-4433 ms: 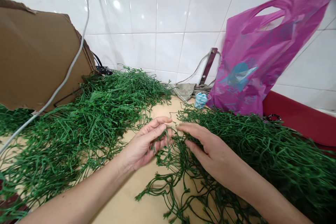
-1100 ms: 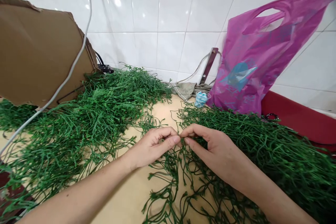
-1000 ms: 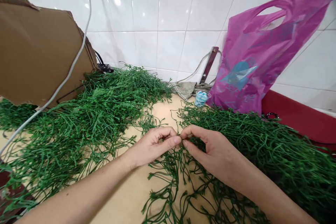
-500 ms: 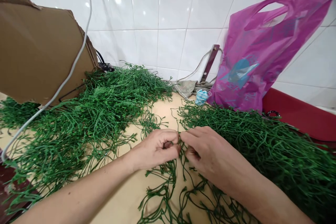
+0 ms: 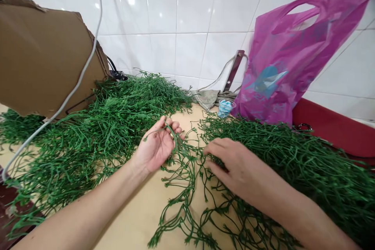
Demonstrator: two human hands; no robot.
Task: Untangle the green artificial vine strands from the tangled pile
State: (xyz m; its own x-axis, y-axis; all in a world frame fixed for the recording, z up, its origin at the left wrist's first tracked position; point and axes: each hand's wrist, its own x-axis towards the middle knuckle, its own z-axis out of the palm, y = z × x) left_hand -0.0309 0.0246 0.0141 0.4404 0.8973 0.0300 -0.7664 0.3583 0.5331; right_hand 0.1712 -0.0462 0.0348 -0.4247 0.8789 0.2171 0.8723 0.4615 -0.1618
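Thin green plastic sprigs cover a tan tabletop in two heaps, a left pile and a right pile. My left hand is palm up between them, its fingers curled round one branching green sprig that trails down toward me. My right hand lies palm down on the near edge of the right pile. Its fingers are bent and pressed into the strands, and what they hold, if anything, is hidden.
A brown cardboard box stands at the back left with a grey cable hanging in front of it. A magenta plastic bag leans on the white tiled wall. A small cup of blue bits sits near it, and a red surface lies right.
My hands were pinched together on one sprig. Now they are apart: my left hand has turned palm up and drawn the sprig leftward, and my right hand has dropped onto the right pile.
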